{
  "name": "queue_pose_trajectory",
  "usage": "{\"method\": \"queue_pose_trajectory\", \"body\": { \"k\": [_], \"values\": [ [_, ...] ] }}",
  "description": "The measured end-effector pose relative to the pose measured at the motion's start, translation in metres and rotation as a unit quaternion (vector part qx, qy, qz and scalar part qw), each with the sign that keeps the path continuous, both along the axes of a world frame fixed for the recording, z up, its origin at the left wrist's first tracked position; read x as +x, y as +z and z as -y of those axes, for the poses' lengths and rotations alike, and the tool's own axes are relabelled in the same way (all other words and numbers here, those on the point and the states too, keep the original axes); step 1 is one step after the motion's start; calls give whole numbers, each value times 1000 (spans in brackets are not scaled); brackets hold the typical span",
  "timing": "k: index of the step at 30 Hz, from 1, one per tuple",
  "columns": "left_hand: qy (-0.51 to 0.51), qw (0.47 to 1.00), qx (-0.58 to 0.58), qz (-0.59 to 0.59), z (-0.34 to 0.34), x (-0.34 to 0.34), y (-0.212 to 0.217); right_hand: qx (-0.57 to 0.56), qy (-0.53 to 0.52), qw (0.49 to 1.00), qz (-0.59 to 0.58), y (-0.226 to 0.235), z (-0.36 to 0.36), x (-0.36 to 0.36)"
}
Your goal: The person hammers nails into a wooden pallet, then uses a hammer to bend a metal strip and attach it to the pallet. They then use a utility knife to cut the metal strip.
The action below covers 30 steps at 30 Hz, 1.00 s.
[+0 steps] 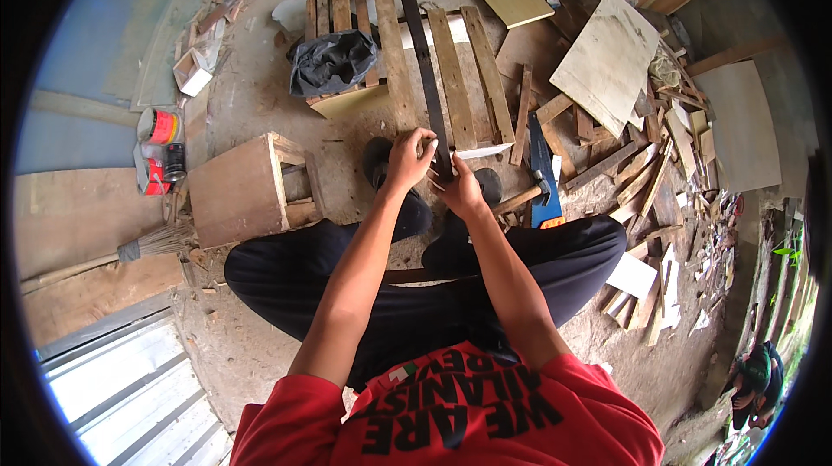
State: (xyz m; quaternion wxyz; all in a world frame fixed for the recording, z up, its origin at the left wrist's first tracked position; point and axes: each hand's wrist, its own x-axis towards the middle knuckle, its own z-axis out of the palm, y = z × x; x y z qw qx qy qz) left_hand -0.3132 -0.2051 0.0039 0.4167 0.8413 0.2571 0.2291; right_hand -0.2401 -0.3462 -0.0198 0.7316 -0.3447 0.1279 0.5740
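A long dark wooden strip runs away from me across a pair of slatted wooden pieces. My left hand is closed at its left edge near the close end, with curled fingers against the wood. Just below and to the right, my right hand grips the near end between thumb and fingers. Under the strip, pale wooden slats form a crate-like frame. A black plastic bag lies on the slats to the left.
A hammer and a blue handsaw lie right of my knees. Scrap wood is heaped beyond them. On the left stand a wooden box and red paint cans. Another person is at the lower right.
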Motion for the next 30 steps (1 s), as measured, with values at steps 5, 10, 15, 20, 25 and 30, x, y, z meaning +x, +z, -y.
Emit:
{"method": "queue_pose_trajectory", "body": {
  "k": [5, 10, 15, 20, 25, 30],
  "values": [
    [29, 993, -73, -84, -2, 13, 4, 80, -15, 996, -42, -13, -2, -1],
    [14, 992, -94, -78, -6, 11, 10, 93, -64, 993, -35, -13, -5, -7],
    [-72, 991, -1, -115, -27, 5, 52, 77, -71, 993, 61, 15, 2, -8],
    [-346, 886, 297, -87, -36, 28, 117, 29, -69, 983, 169, 56, 12, 2],
    [-524, 756, 345, -186, -38, 58, 124, -41, -5, 937, 346, 82, 42, 9],
    [-574, 724, 374, -78, -14, 77, 108, -15, 51, 958, 283, 99, 82, 19]
  ]
}}
